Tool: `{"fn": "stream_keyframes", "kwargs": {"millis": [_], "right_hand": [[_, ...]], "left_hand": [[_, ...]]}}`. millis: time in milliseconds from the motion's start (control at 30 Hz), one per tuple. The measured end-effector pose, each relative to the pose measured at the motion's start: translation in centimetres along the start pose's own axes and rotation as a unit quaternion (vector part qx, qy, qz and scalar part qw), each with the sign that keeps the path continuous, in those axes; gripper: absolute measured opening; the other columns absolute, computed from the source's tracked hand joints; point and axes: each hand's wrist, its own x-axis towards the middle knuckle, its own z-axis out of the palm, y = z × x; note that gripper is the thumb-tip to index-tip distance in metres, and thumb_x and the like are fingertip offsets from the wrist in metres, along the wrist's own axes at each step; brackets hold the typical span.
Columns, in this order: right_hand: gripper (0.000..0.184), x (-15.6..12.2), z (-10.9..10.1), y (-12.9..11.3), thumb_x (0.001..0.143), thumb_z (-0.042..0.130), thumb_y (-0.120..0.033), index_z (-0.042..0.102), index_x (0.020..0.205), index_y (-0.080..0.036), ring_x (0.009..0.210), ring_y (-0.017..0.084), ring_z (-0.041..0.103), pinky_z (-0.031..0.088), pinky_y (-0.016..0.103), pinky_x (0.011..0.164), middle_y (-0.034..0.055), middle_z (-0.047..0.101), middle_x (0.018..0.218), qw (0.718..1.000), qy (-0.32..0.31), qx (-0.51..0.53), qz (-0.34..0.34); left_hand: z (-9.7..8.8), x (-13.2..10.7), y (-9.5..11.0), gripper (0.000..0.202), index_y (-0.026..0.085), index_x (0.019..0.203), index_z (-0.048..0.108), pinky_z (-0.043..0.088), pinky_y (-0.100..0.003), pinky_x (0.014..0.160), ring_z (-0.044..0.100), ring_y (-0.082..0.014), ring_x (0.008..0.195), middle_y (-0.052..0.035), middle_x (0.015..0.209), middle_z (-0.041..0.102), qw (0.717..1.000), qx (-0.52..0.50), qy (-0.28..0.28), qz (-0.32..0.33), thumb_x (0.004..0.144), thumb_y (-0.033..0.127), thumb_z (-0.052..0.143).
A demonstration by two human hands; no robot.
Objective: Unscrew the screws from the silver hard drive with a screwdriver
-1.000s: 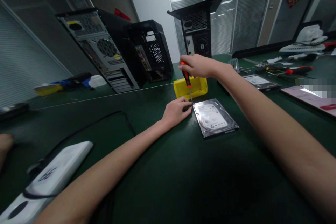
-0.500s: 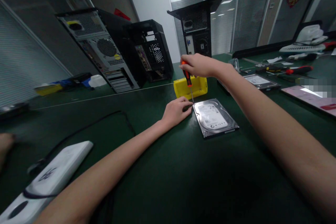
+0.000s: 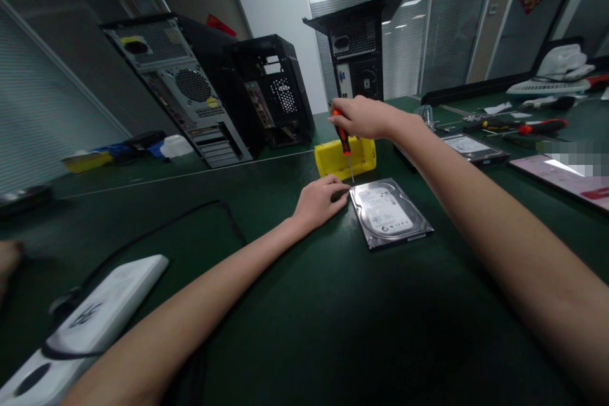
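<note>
A silver hard drive (image 3: 390, 212) lies flat on the dark green table (image 3: 304, 304). My right hand (image 3: 364, 117) is closed round the orange-and-black handle of a screwdriver (image 3: 343, 139), held almost upright with its thin tip on the drive's far left corner. My left hand (image 3: 320, 202) rests on the table beside that corner, fingers curled against the drive's edge near the tip. Whether the left fingers pinch anything is hidden.
A yellow parts bin (image 3: 345, 157) stands just behind the drive. Three computer towers (image 3: 190, 89) (image 3: 273, 92) (image 3: 359, 51) line the back. Another drive (image 3: 471, 147) and screwdrivers (image 3: 537, 127) lie at right; a white device (image 3: 102, 314) with a cable at left. Another person's hand (image 3: 7, 257) shows at the left edge.
My right hand and the screwdriver handle have shifted slightly to the right, with the tip staying on the drive's corner. The left hand has barely moved.
</note>
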Motion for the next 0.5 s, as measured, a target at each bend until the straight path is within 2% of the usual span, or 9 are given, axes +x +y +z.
{"fn": "stream_keyframes", "kwargs": {"millis": [200, 500], "right_hand": [[0.036, -0.10, -0.04, -0.12, 0.089, 0.035, -0.038, 0.056, 0.102, -0.012, 0.062, 0.014, 0.052, 0.040, 0.030, 0.060, 0.0115, 0.061, 0.082, 1.000, 0.002, 0.013, 0.006], [0.036, 0.05, 0.03, -0.28, 0.090, 0.034, -0.038, 0.056, 0.101, -0.012, 0.062, 0.014, 0.052, 0.040, 0.029, 0.061, 0.0104, 0.061, 0.081, 1.000, -0.002, 0.021, -0.002]], "left_hand": [[-0.06, 0.01, 0.00, 0.025, 0.022, 0.104, 0.067, 0.045, -0.026, 0.066, 0.058, -0.0153, 0.078, -0.0046, 0.093, 0.063, 1.000, -0.004, -0.003, 0.001, 0.086, 0.028, 0.050], [-0.05, 0.04, 0.11, 0.025, 0.022, 0.102, 0.068, 0.046, -0.026, 0.067, 0.059, -0.0158, 0.080, -0.0042, 0.094, 0.063, 1.000, 0.005, -0.001, -0.002, 0.085, 0.028, 0.050]]}}
